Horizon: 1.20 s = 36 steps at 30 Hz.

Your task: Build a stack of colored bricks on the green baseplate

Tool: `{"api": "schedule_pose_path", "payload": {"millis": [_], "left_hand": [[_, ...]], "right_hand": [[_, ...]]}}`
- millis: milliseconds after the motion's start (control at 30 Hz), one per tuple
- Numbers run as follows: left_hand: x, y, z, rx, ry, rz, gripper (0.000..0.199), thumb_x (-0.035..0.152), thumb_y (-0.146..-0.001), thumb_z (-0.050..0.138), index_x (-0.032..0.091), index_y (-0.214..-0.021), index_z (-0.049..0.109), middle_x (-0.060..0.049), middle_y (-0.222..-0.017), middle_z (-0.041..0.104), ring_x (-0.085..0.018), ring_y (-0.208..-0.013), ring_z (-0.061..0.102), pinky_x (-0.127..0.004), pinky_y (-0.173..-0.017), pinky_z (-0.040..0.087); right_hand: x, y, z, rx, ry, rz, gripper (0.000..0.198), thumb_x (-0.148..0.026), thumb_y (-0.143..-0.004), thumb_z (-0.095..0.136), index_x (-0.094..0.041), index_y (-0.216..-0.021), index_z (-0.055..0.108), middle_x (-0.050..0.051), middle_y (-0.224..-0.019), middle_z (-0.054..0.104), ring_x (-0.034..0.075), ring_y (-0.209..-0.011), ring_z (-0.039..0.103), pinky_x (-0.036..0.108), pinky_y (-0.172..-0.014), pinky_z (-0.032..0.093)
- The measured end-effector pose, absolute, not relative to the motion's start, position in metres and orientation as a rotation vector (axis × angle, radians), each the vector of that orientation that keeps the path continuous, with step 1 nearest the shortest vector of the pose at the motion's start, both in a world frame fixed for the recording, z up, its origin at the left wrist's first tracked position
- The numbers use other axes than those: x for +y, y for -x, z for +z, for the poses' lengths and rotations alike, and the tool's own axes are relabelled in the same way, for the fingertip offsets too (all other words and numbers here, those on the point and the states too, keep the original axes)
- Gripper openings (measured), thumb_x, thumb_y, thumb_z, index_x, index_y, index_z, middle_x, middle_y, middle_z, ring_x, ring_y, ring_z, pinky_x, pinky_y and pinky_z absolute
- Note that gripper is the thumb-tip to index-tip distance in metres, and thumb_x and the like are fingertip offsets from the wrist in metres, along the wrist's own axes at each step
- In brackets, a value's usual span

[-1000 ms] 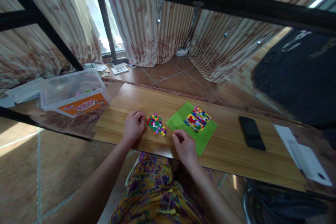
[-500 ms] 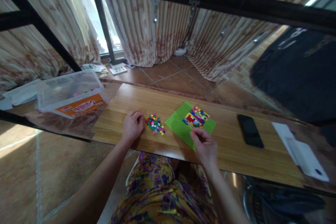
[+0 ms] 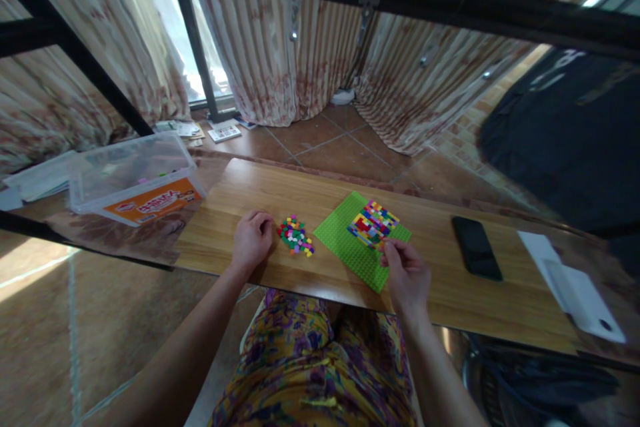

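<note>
A green studded baseplate [image 3: 341, 227] lies turned on the wooden table, with a block of small multicoloured bricks [image 3: 367, 223] pressed together on its far part. My right hand [image 3: 409, 273] is over the plate's near right edge. Its thumb and fingertips pinch a small brick, seemingly orange, at the near edge of the block; the fingers partly cover it. My left hand [image 3: 253, 237] rests on the table with its fingers curled in, and nothing shows in it. Just right of it lies a loose pile of small coloured bricks [image 3: 296, 237].
A black phone [image 3: 476, 248] and a white sheet-like object [image 3: 583, 300] lie toward the table's right end. Left of the wooden table [image 3: 280, 187] stands a clear plastic box [image 3: 135, 173] with an orange label. A dark metal bar crosses above.
My right hand has moved right along the near side of the brick block, fingertips still pinched. My left hand and the loose pile stay where they were.
</note>
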State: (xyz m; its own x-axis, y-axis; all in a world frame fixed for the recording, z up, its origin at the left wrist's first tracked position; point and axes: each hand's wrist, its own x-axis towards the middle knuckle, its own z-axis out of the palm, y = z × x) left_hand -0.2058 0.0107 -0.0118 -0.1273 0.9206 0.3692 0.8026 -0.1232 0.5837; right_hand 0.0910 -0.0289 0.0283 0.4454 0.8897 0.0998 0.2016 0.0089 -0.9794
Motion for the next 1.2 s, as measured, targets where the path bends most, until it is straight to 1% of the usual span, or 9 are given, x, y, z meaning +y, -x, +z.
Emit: {"api": "schedule_pose_path", "payload": {"millis": [167,333,500,700,933,1200], "left_hand": [[0.011,0.207,-0.015,1.958,-1.973,1.069,0.019,0.021,-0.085,0.048,0.02,-0.081,0.066,-0.007,-0.09,0.068,-0.022,-0.088,0.062,-0.035,-0.084,0.049],[0.012,0.207,-0.016,1.97,-1.965,1.076,0.017,0.021,-0.084,0.049,0.021,-0.081,0.066,-0.007,-0.091,0.068,-0.021,-0.09,0.062,-0.035,-0.085,0.049],[0.011,0.207,-0.014,1.96,-1.964,1.077,0.018,0.021,-0.085,0.048,0.021,-0.081,0.066,-0.007,-0.09,0.067,-0.022,-0.089,0.061,-0.035,-0.085,0.049],[0.011,0.207,-0.015,1.947,-1.961,1.086,0.018,0.021,-0.085,0.048,0.02,-0.081,0.066,-0.007,-0.09,0.067,-0.022,-0.089,0.061,-0.035,-0.085,0.049],[0.011,0.207,-0.017,1.961,-1.968,1.084,0.017,0.021,-0.085,0.049,0.021,-0.083,0.066,-0.007,-0.091,0.067,-0.022,-0.091,0.062,-0.035,-0.086,0.049],[0.012,0.207,-0.015,1.964,-1.985,1.079,0.018,0.021,-0.085,0.049,0.019,-0.082,0.066,-0.007,-0.09,0.068,-0.022,-0.089,0.062,-0.034,-0.084,0.049]], "right_hand": [[-0.029,-0.095,0.026,-1.012,1.479,0.698,0.03,-0.044,-0.074,0.068,-0.017,-0.088,0.069,0.002,-0.07,0.066,0.011,-0.058,0.054,0.024,-0.055,0.044],[-0.029,-0.1,0.02,-1.03,1.51,0.698,0.036,-0.046,-0.074,0.068,-0.016,-0.095,0.07,0.002,-0.073,0.067,0.012,-0.06,0.053,0.024,-0.056,0.044],[-0.028,-0.103,0.018,-0.998,1.539,0.705,0.037,-0.046,-0.072,0.069,-0.015,-0.093,0.071,0.004,-0.074,0.069,0.012,-0.06,0.055,0.026,-0.058,0.046],[-0.028,-0.101,0.018,-0.961,1.542,0.716,0.033,-0.044,-0.07,0.072,-0.015,-0.087,0.07,0.003,-0.073,0.068,0.013,-0.061,0.057,0.026,-0.058,0.047],[-0.027,-0.106,0.013,-0.972,1.558,0.701,0.03,-0.042,-0.071,0.071,-0.016,-0.085,0.07,0.004,-0.078,0.07,0.015,-0.068,0.061,0.029,-0.067,0.048],[-0.027,-0.106,0.011,-0.988,1.543,0.678,0.028,-0.041,-0.071,0.07,-0.016,-0.084,0.07,0.004,-0.079,0.071,0.016,-0.072,0.063,0.03,-0.07,0.049]]}}
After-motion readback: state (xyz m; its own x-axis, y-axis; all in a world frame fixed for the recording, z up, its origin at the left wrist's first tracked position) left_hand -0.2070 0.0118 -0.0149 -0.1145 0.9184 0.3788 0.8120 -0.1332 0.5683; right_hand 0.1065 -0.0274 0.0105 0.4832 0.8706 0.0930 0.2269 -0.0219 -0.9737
